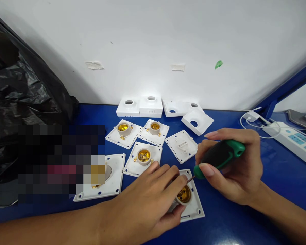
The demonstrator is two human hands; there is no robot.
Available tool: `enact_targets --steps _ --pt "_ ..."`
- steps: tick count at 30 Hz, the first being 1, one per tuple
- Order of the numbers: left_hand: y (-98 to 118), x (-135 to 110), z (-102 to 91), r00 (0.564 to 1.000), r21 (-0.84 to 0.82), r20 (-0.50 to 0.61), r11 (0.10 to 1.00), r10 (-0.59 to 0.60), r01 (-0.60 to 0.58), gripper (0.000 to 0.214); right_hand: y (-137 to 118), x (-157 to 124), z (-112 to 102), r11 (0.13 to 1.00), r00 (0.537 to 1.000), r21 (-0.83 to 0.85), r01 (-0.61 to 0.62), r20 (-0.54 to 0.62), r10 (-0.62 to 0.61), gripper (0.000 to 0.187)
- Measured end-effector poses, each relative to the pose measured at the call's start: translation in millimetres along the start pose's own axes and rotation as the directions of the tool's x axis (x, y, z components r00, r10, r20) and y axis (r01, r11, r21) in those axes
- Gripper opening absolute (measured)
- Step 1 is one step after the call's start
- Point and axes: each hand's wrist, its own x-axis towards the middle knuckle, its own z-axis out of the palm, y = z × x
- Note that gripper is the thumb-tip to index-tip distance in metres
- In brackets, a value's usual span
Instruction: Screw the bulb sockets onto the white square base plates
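Note:
In my right hand (234, 166) is a screwdriver (220, 158) with a green and black handle, its thin shaft pointing down and left. The shaft reaches the brass-lined lamp socket (185, 195) on a white square base plate (197, 204) in front of me. My left hand (158, 197) has its fingers wrapped around the left side of that socket, thumb low and forefinger over the top. The screwdriver's tip is hidden near the left fingertips. Close beyond my left hand lies another base plate with a socket (144, 156).
Several more socket plates (123, 133) and a bare plate (182, 146) lie behind. White covers (151, 106) stand along the wall. A black plastic bag (28, 85) fills the left, beside a blurred-out patch. A power strip (293, 139) with white cables lies right on the blue table (275, 163).

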Motion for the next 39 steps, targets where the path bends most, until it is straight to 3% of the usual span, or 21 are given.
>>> enact_targets --steps 20,35,39 --pt "3 1 -3.4 1.000 0.026 0.006 1.000 0.003 -0.003 0.034 -7 7 -5 0.997 0.997 -0.067 -0.037 0.062 0.041 0.059" --pt "3 1 -5.5 1.000 0.014 0.007 1.000 -0.028 0.028 0.028 -8 4 -13 0.991 0.992 -0.118 -0.067 0.099 0.079 0.069" --pt "4 0 -5.7 1.000 0.014 0.004 1.000 -0.021 0.021 0.024 -11 2 -16 0.975 0.984 -0.180 -0.130 0.098 0.149 0.071"
